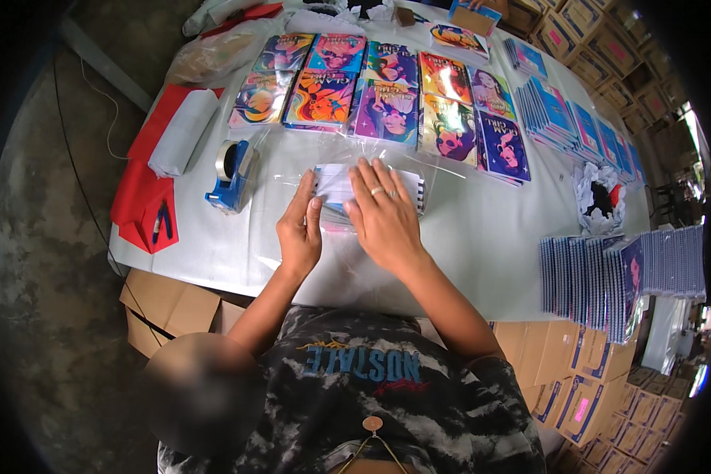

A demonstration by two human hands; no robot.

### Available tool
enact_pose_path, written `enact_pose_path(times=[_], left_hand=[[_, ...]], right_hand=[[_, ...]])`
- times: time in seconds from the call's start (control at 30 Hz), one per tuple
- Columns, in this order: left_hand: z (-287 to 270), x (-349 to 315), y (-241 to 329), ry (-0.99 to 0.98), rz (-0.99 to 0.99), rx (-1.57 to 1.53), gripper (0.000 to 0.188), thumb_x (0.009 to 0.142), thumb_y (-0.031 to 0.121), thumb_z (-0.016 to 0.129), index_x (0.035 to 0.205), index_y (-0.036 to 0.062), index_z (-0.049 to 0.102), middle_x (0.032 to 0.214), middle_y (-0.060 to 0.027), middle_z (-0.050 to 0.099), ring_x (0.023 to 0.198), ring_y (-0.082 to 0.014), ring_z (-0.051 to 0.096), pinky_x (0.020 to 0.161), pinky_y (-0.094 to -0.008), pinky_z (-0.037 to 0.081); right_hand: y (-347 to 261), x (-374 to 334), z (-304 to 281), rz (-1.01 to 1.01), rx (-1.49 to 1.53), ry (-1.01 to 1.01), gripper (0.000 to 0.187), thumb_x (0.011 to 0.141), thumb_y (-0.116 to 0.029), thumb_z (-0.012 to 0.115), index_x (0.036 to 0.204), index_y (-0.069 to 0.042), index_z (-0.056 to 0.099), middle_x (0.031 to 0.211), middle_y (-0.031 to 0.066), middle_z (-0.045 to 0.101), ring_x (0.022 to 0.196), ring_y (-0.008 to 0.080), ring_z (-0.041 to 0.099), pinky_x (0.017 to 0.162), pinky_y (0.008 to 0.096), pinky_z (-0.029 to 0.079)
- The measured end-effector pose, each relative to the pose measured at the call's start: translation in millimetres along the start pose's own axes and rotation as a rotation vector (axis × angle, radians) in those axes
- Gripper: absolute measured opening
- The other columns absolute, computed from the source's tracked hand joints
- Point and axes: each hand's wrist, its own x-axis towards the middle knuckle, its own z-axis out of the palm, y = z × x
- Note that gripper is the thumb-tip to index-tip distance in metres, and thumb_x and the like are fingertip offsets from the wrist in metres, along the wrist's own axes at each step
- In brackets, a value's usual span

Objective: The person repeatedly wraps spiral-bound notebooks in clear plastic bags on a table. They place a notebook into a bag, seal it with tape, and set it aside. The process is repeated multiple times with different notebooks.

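Right hand (385, 209) palm down (nearly flat); left hand (299, 227) beside it, turned thumb-side up.

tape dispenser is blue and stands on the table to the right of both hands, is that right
Not quite: the blue tape dispenser does stand on the table, but it is to the left of both the left hand and the right hand, as the head view shows.

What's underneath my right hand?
Beneath your right hand, a white page with faint lines shows, with clear plastic around it. Whatever lies directly under the palm and fingers is covered.
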Motion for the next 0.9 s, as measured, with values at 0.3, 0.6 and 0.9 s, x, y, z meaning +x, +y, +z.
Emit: enact_pose_path(times=[0.3,0.6,0.9], left_hand=[[15.1,12.6,28.0,-0.114,0.469,0.626,0.022,0.082,0.017,0.064,0.103,0.0124,0.068,0.118,-0.0015,0.06,0.119,-0.0212,0.047,0.104,-0.0398,0.022],[14.6,29.3,55.2,-0.418,-0.007,-0.053,0.052,0.087,0.013,0.052,0.136,0.0015,0.035,0.123,-0.0209,0.053,0.112,-0.0334,0.053,0.104,-0.041,0.03],[8.6,149.4,70.6,-0.655,0.009,-0.115,0.013,0.081,0.006,0.059,0.083,-0.0036,0.067,0.087,-0.0094,0.067,0.078,-0.0146,0.062,0.075,-0.0285,0.049]], right_hand=[[11.3,-14.3,4.7,0.282,0.009,0.818,0.045,0.08,-0.006,0.057,0.124,0.003,0.046,0.12,0.0149,0.05,0.109,0.0328,0.047,0.093,0.049,0.03],[6.4,-26.0,6.7,0.09,-0.006,0.237,0.041,0.082,-0.017,0.059,0.121,-0.005,0.053,0.119,0.0075,0.052,0.114,0.0238,0.047,0.097,0.0394,0.033],[4.4,-24.0,1.4,0.107,-0.051,0.186,0.037,0.082,-0.018,0.059,0.117,-0.007,0.055,0.12,0.0039,0.051,0.111,0.0212,0.048,0.091,0.0367,0.036]])
